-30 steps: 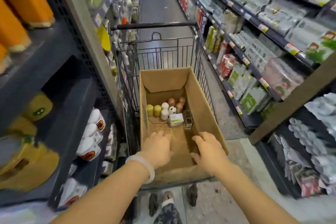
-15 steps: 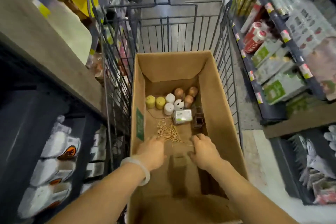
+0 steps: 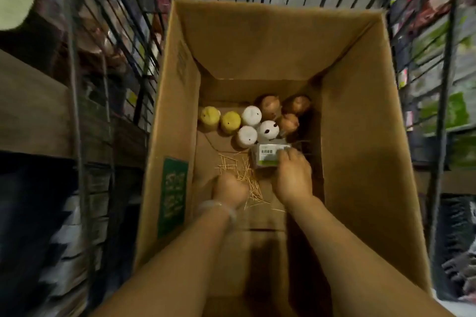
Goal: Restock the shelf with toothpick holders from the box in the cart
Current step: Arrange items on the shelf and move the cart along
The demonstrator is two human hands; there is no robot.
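Note:
A deep cardboard box (image 3: 360, 152) stands in a wire cart (image 3: 134, 64). At its far end sit small round toothpick holders: two yellow (image 3: 230, 121), three white (image 3: 251, 116) and three brown (image 3: 269, 105). Loose toothpicks (image 3: 242, 175) lie scattered on the box floor. My right hand (image 3: 292, 175) reaches down to a clear plastic case with a green-and-white label (image 3: 266, 156), and its fingers lie on the case's right side. My left hand (image 3: 229, 189), with a pale bracelet at the wrist, hovers with curled fingers over the toothpicks; whether it holds any is hidden.
Dark shelving (image 3: 33, 116) with white packaged goods (image 3: 69, 244) runs along the left of the cart. Shelves with green and red packs (image 3: 448, 110) line the right, blurred. A green label (image 3: 172, 193) is stuck on the box's left inner wall.
The view has dropped closer into the box. Both hands went from the box's near end down to its floor; my right hand reached the labelled case, my left the toothpicks.

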